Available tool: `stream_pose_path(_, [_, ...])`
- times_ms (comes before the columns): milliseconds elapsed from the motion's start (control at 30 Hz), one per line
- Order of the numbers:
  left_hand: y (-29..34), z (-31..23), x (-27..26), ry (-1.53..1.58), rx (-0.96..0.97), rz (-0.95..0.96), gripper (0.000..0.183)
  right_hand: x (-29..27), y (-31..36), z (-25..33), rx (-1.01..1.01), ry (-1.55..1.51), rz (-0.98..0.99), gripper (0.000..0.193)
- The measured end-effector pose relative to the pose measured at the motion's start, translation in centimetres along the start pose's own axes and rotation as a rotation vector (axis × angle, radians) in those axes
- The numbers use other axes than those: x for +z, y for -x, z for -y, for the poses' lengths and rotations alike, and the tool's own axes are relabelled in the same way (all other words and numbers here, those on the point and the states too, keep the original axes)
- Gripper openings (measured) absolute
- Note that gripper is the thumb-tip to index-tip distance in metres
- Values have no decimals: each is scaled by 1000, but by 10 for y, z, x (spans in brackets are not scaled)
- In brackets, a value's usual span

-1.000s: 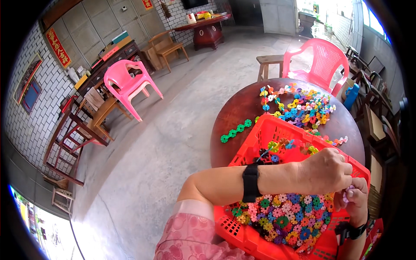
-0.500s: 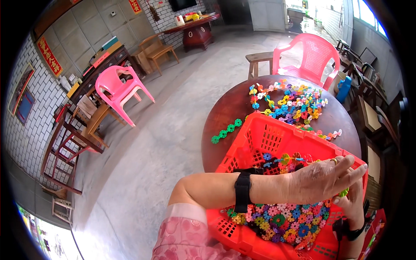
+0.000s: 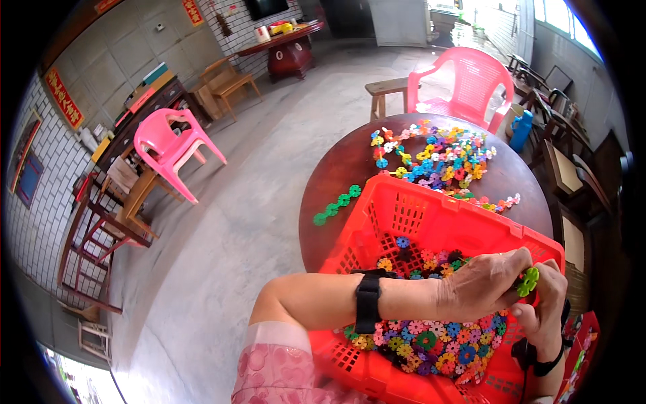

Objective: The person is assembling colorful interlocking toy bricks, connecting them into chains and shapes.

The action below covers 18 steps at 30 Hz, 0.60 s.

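Observation:
Both my hands meet over the right side of a red plastic basket [image 3: 431,202]. My left hand [image 3: 481,283] reaches across from the left, its fingers closed at a lime-green flower-shaped plastic disc [image 3: 528,281]. From the other side my right hand [image 3: 548,306] pinches the same disc, its thumb bent below it. Whether another disc is joined behind it is hidden by the fingers. Many flower-shaped discs [image 3: 425,341] in mixed colours fill the basket beneath my forearm. Black straps circle both wrists.
The basket rests against a round dark-brown table [image 3: 316,175]. On the table lie a heap of linked discs [image 3: 447,158] and a short green chain [image 3: 336,205]. Beyond stand a pink plastic chair [image 3: 464,87] and a wooden stool [image 3: 387,87]; another pink chair [image 3: 171,145] is at left.
My fingers have shifted, and the lime-green disc, mostly covered before, now shows between them. A string of discs near my left wrist no longer shows stretched across the basket. The view has turned slightly.

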<state>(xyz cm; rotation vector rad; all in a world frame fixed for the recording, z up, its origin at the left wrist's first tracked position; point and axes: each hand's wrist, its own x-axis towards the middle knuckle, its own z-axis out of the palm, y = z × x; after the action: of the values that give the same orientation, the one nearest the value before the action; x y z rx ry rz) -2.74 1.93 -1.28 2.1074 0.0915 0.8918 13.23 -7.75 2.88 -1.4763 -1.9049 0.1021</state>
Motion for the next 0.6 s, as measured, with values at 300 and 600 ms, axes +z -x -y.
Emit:
stream_pose_path(300, [-1,-5,-1,-231,164,0,31,-19,-10,25,-131,13,176,23])
stream_pose_path(600, [3,-6,0,-669,235,20,16,-12,-5,19,-116,51,199,35])
